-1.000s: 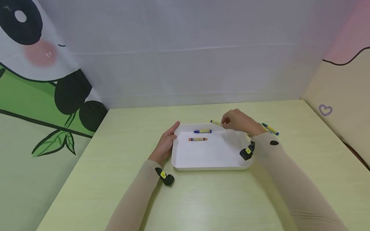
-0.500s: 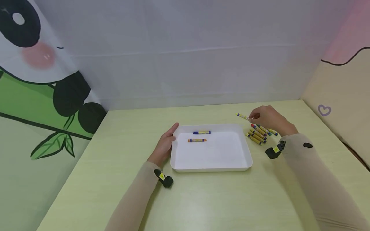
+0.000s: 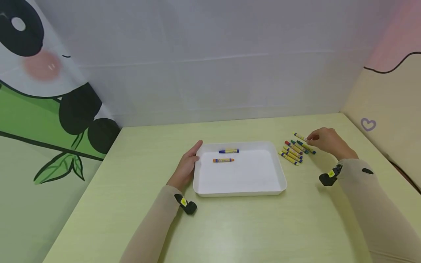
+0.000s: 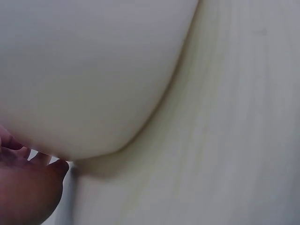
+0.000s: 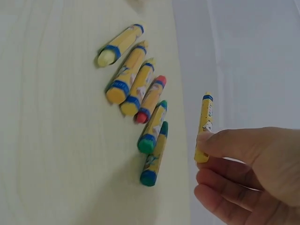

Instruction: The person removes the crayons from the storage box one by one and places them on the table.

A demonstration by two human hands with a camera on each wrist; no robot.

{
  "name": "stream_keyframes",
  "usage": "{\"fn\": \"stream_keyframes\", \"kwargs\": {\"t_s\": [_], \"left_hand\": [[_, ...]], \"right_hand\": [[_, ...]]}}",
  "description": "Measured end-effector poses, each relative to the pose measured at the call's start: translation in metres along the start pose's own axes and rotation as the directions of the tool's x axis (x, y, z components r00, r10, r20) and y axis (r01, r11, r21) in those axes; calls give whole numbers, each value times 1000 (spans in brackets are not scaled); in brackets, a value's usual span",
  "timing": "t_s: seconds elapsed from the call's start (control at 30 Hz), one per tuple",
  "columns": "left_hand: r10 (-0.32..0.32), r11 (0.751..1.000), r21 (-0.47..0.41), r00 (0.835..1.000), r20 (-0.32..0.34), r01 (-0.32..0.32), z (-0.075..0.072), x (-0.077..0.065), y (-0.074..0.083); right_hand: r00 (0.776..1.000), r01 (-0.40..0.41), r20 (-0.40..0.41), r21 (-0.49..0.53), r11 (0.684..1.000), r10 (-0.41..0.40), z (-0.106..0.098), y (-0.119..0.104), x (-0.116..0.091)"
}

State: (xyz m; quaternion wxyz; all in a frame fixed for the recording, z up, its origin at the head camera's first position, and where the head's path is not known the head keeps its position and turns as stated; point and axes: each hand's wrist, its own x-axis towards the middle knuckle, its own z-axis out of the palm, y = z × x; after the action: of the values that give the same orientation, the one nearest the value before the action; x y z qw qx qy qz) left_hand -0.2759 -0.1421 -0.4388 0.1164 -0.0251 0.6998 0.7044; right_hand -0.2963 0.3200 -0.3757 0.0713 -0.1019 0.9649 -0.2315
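My left hand grips the left side of a white rectangular tray, thumb up along the rim. In the left wrist view, fingertips meet the tray's edge. Inside the tray lie a blue crayon and an orange crayon, apart from each other. My right hand pinches a yellow-wrapped crayon between thumb and fingers, raised beyond the far end of a crayon group. That group, right of the tray, includes a red crayon, two green-toned ones and several yellowish ones.
The tray and crayons rest on a pale wooden table. A grey-white cloth wall rises behind it. Painted panels flank the table on the left and the right.
My right hand has moved from above the tray's far edge to the right, past the crayon group, still pinching the crayon. The group is now uncovered. The left hand stays on the tray.
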Motion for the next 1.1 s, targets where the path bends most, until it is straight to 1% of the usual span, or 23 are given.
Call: {"fn": "stream_keyframes", "kwargs": {"t_s": [0.27,0.43,0.6,0.9,1.1], "left_hand": [[-5,1000,1,1000,2,5,-2,-2,0],[0,1000,4,1000,-3,0,-5,-3,0],[-1,1000,-7,1000,5,1,-3,-2,0],[-7,1000,-13,1000,4,7,0,-2,0],[-2,1000,-8,1000,-2,2,1,0,0]], "right_hand": [[998,-61,9,3,998,61,9,26,-9],[997,-82,18,8,997,81,16,32,-12],[995,-92,29,1,996,92,17,36,-14],[995,-91,43,-8,996,91,13,36,-15],[996,-86,21,-17,996,86,8,22,-12]]}}
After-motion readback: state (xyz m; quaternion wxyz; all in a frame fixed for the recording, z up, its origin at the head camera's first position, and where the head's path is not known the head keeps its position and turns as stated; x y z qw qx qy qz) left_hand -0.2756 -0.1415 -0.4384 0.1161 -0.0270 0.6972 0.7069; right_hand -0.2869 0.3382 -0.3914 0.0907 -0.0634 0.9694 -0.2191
